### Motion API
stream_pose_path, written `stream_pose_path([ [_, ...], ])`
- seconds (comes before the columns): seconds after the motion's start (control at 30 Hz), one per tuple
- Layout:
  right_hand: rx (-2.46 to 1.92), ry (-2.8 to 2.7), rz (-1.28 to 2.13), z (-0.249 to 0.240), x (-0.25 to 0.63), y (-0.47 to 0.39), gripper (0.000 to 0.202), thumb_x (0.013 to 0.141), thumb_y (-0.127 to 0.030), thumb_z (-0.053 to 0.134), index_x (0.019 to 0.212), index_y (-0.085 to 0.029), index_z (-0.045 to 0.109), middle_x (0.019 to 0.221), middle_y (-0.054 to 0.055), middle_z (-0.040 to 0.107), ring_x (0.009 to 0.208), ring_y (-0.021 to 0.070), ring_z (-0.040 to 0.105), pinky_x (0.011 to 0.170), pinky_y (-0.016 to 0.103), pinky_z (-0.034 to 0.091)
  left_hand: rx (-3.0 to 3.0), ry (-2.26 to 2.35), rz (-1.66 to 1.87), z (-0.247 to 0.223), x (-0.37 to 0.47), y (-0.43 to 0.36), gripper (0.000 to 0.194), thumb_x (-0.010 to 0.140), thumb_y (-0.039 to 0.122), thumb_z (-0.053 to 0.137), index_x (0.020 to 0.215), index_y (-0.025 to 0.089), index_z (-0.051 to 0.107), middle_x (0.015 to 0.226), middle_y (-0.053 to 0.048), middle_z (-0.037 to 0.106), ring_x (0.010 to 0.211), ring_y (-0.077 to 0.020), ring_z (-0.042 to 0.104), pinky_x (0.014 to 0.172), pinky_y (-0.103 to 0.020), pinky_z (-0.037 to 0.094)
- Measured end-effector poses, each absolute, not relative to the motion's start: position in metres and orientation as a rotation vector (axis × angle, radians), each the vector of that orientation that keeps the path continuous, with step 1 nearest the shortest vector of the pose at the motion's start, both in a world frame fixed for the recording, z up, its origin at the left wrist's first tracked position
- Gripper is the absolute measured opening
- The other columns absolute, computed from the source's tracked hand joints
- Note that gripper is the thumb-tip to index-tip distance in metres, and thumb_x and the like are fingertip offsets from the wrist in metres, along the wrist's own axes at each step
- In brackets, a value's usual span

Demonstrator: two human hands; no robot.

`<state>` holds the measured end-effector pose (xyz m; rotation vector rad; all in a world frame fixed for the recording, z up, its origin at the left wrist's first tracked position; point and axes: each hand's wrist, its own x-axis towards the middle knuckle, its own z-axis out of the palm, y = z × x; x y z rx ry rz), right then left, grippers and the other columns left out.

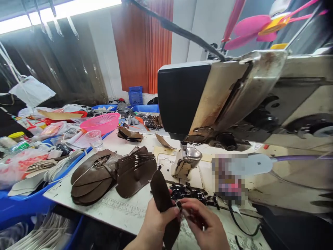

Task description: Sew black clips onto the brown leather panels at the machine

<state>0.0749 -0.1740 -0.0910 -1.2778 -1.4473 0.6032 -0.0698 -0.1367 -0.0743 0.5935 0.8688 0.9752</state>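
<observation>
My left hand is wrapped round a long dark brown leather piece, held upright near the front edge of the table. My right hand pinches a small black strap with a metal buckle against the side of that piece. Just behind my hands lies a row of black buckled straps. To the left, a fanned stack of brown leather pieces rests beside a pile of rounded brown leather pieces.
A sewing machine head overhangs the table ahead and right, its post close behind the straps. A clear cup, a pink basket and a cluttered blue bin are left.
</observation>
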Motion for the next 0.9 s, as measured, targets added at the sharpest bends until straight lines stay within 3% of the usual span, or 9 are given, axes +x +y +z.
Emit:
stream_pose_path([
  [0.1,-1.380,-1.090,0.880,-0.083,0.066,-0.175,0.018,0.076,-0.037,0.069,0.088,-0.023,0.071,0.085,0.004,0.072,0.074,0.0170,0.067,0.066,0.021,0.053,0.678,0.914,0.969,-0.067,-0.070,-0.137,0.055,0.054,0.021,0.081,0.103,0.014,0.056,0.073,0.001,0.061,0.061,-0.0146,0.058,0.062,-0.028,0.045],
  [0.23,-1.465,-0.968,0.967,-0.076,0.060,-0.175,0.030,0.066,-0.046,0.076,0.083,-0.022,0.073,0.077,0.003,0.073,0.066,0.0164,0.064,0.060,0.021,0.051,0.758,0.994,0.957,-0.060,-0.070,-0.137,0.049,0.055,0.019,0.078,0.100,0.015,0.057,0.074,0.002,0.061,0.066,-0.0145,0.057,0.064,-0.027,0.045],
  [0.37,-1.491,-0.968,0.964,-0.079,0.062,-0.172,0.031,0.064,-0.049,0.076,0.078,-0.022,0.075,0.080,0.005,0.074,0.072,0.0200,0.066,0.066,0.025,0.052,0.829,0.987,0.954,-0.060,-0.071,-0.137,0.047,0.056,0.023,0.079,0.097,0.014,0.059,0.072,0.000,0.064,0.065,-0.0150,0.057,0.063,-0.027,0.045],
  [0.53,-1.361,-1.038,0.983,-0.079,0.063,-0.170,0.027,0.074,-0.047,0.069,0.078,-0.021,0.072,0.084,0.006,0.073,0.081,0.0226,0.066,0.074,0.029,0.052,0.816,1.030,1.081,-0.068,-0.070,-0.137,0.044,0.055,0.029,0.082,0.092,0.014,0.063,0.074,-0.005,0.070,0.073,-0.0212,0.063,0.071,-0.031,0.047],
  [0.67,-1.345,-1.121,0.926,-0.074,0.060,-0.171,0.028,0.077,-0.047,0.066,0.070,-0.020,0.068,0.081,0.005,0.067,0.073,0.0172,0.060,0.062,0.024,0.047,0.834,1.062,1.160,-0.072,-0.069,-0.137,0.040,0.053,0.024,0.083,0.087,0.016,0.063,0.072,-0.002,0.067,0.068,-0.0176,0.060,0.067,-0.028,0.046],
  [0.9,-1.364,-0.877,1.137,-0.087,0.062,-0.167,0.043,0.060,-0.054,0.077,0.079,-0.017,0.067,0.063,-0.001,0.057,0.055,0.0108,0.046,0.052,0.023,0.037,1.005,1.059,1.095,-0.066,-0.070,-0.135,0.040,0.056,0.026,0.080,0.091,0.016,0.063,0.069,-0.003,0.068,0.064,-0.0166,0.059,0.062,-0.026,0.047],
])
